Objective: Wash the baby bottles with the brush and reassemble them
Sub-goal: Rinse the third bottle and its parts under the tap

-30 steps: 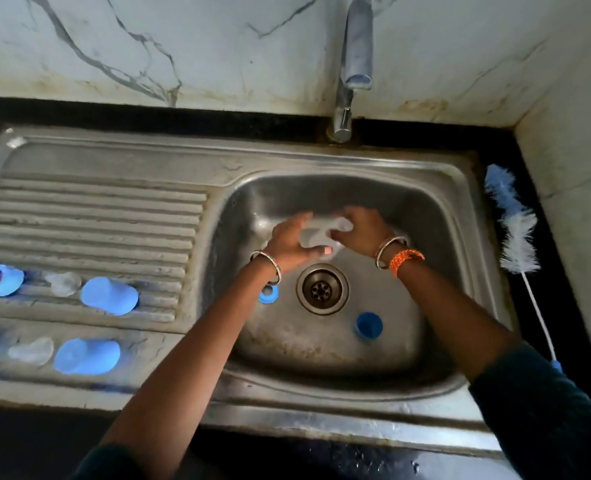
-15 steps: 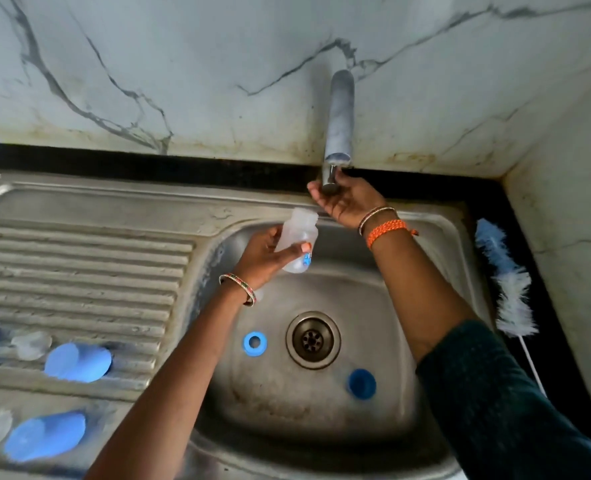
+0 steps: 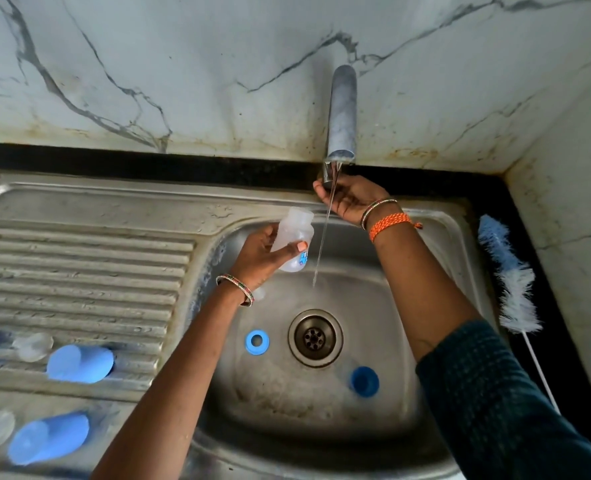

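Our left hand (image 3: pixel 257 252) grips the empty bottle (image 3: pixel 294 242) beside the stream; our right hand (image 3: pixel 347 199) holds the tap's base. A blue ring (image 3: pixel 257 341) and blue cap (image 3: pixel 364 381) lie in the sink (image 3: pixel 436 233) by the drain.

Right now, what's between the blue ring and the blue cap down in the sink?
The round metal drain sits between the blue ring and the blue cap on the sink floor, seen in the head view.
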